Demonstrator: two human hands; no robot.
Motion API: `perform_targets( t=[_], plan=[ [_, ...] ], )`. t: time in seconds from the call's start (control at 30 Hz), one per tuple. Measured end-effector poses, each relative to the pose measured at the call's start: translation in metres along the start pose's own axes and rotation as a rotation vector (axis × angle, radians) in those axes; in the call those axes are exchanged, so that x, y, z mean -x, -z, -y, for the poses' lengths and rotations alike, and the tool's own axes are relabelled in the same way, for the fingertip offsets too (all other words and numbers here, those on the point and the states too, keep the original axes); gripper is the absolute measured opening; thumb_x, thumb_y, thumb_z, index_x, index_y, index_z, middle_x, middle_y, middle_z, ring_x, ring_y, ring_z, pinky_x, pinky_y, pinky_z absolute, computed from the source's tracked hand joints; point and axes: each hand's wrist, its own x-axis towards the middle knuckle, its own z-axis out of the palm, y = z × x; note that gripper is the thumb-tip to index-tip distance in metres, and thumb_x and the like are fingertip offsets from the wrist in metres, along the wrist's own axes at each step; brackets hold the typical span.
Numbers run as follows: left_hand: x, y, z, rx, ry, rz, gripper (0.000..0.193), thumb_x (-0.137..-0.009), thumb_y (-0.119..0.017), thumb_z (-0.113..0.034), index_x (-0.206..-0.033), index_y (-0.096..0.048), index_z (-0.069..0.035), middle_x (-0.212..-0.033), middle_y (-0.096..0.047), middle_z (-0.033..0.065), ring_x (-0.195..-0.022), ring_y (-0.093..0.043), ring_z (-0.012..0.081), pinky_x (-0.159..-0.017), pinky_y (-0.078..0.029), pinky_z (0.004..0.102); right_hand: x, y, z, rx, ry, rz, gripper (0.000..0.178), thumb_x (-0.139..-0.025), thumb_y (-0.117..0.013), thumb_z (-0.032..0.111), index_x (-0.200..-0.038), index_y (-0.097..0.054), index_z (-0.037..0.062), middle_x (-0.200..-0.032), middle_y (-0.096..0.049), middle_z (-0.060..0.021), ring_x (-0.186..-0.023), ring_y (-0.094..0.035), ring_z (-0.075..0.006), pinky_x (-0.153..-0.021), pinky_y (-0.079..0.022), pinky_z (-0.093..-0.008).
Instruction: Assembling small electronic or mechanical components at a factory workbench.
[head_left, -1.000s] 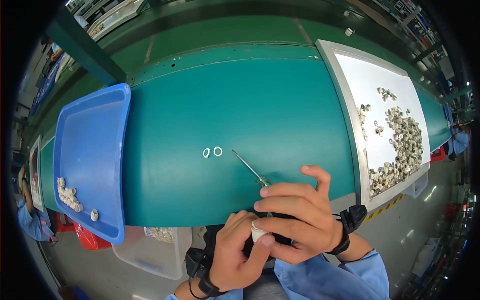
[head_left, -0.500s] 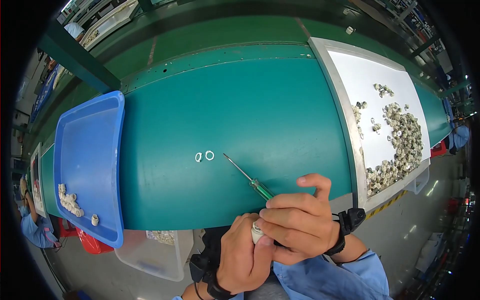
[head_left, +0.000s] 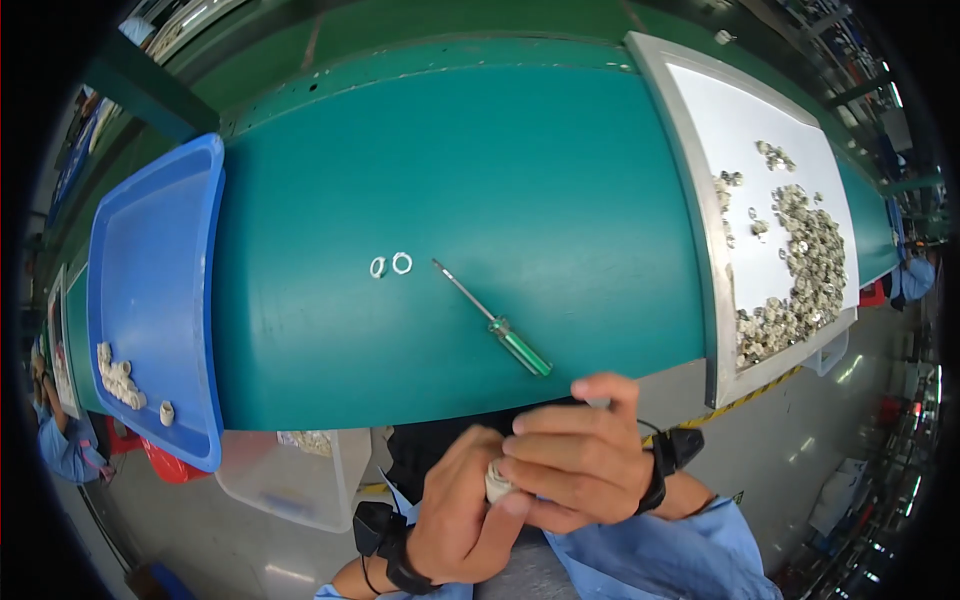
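My left hand (head_left: 455,510) and my right hand (head_left: 575,460) are pressed together below the table's near edge, both closed around a small whitish round part (head_left: 497,482). Most of that part is hidden by my fingers. On the green table (head_left: 500,180) just beyond my hands lies a screwdriver (head_left: 495,320) with a green handle and thin metal shaft. Two small white rings (head_left: 391,265) lie side by side to the left of its tip.
A blue tray (head_left: 150,290) at the left holds several whitish parts (head_left: 118,375) in its near corner. A white metal-framed tray (head_left: 760,200) at the right holds a pile of small pale parts. A clear plastic bin (head_left: 295,470) stands under the table. Another person's blue sleeve (head_left: 60,450) shows at far left.
My hands have drawn back toward me, off the table edge, uncovering the screwdriver's green handle. The screwdriver and rings have stayed where they were.
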Motion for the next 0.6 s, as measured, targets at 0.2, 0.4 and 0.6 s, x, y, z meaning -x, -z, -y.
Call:
perform_targets(
  t=[0.2, 0.4, 0.6],
  plan=[
    [0.044, -0.01, 0.039, 0.494, 0.342, 0.001, 0.024, -0.103, -0.048, -0.016, -0.11, -0.058, 0.005, -0.102, -0.061, 0.0134, -0.092, -0.058, 0.0214, -0.08, -0.048, 0.0328, 0.066, -0.041, 0.018, -0.319, -0.403, 0.022, 0.033, -0.082, -0.077, 0.014, -0.111, -0.071, -0.0001, -0.104, -0.07, -0.0128, -0.089, -0.07, -0.0256, -0.088, -0.049, -0.0396],
    [0.029, -0.012, 0.052, 0.553, 0.422, -0.11, 0.029, -0.108, -0.048, -0.022, -0.112, -0.058, 0.004, -0.106, -0.063, 0.0077, -0.096, -0.057, 0.0107, -0.082, -0.048, 0.0274, 0.079, -0.07, 0.002, -0.401, -0.519, -0.079, 0.041, -0.087, -0.075, 0.012, -0.122, -0.065, -0.0059, -0.11, -0.068, -0.0169, -0.091, -0.068, -0.0254, -0.079, -0.053, -0.0315],
    [0.023, -0.013, 0.054, 0.588, 0.423, -0.116, 0.028, -0.107, -0.051, -0.024, -0.109, -0.059, 0.003, -0.102, -0.065, 0.0086, -0.091, -0.059, 0.0105, -0.082, -0.048, 0.0244, 0.086, -0.077, 0.002, -0.426, -0.6, -0.079, 0.042, -0.088, -0.075, 0.014, -0.123, -0.065, -0.0062, -0.097, -0.069, -0.0119, -0.076, -0.062, -0.017, -0.068, -0.05, -0.0283]
  ],
)
